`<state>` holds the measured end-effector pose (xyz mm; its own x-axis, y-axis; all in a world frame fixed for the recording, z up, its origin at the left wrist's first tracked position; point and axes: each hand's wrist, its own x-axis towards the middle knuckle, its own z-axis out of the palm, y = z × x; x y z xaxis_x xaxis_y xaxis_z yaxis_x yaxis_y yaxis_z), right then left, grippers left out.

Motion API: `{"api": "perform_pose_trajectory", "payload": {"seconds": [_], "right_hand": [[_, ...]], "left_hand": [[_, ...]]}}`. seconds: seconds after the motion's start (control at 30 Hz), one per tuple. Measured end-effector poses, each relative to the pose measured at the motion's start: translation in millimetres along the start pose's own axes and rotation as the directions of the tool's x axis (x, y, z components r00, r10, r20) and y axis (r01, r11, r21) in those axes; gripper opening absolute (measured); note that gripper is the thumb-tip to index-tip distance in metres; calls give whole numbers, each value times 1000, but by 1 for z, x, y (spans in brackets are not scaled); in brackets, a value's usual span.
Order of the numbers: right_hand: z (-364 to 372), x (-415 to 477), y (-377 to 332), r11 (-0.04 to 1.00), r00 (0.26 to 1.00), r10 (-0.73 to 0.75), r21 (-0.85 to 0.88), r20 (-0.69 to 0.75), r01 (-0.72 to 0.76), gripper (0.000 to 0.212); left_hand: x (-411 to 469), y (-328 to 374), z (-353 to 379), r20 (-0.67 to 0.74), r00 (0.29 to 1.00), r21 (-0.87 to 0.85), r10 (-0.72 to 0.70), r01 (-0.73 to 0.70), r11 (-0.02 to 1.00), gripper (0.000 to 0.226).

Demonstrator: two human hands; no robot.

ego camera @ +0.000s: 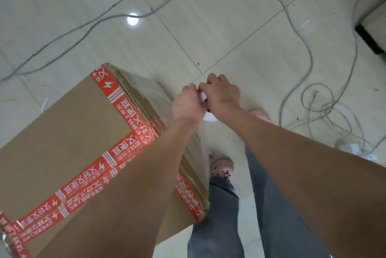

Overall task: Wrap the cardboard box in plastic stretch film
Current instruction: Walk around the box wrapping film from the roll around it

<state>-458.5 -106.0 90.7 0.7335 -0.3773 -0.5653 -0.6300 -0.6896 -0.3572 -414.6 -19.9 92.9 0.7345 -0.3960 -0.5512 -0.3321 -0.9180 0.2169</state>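
Bare forearms, no sleeves, grey trousers [221,216], pale pink perforated clogs [221,166]

The cardboard box [62,132] is plain brown, banded with orange-red tape [133,109] printed in white characters and lightning bolts. The floor [229,27] tiles are glossy cream; the trousers [219,216] grey-blue.

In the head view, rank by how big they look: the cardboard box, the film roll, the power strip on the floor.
1. cardboard box, by far the largest.
2-3. film roll and power strip: both small; the roll is mostly hidden by both hands, so unranked.
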Motion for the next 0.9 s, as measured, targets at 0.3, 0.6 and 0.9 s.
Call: {"api": "perform_pose_trajectory", "payload": {"seconds": [0.3,0.6,0.9], "right_hand": [[9,5,2,919,933,359,163,32,-359,37],[-12,29,-7,993,999,28,-113,-16,-30,24],[-19,55,-44,979,990,-138,-158,-24,132,39]], "left_hand": [[12,3,-13,19,995,144,101,-103,984,38],[35,4,-19,0,990,227,144,-140,964,23],[45,-21,-40,-81,964,-47,-253,250,967,25]]}}
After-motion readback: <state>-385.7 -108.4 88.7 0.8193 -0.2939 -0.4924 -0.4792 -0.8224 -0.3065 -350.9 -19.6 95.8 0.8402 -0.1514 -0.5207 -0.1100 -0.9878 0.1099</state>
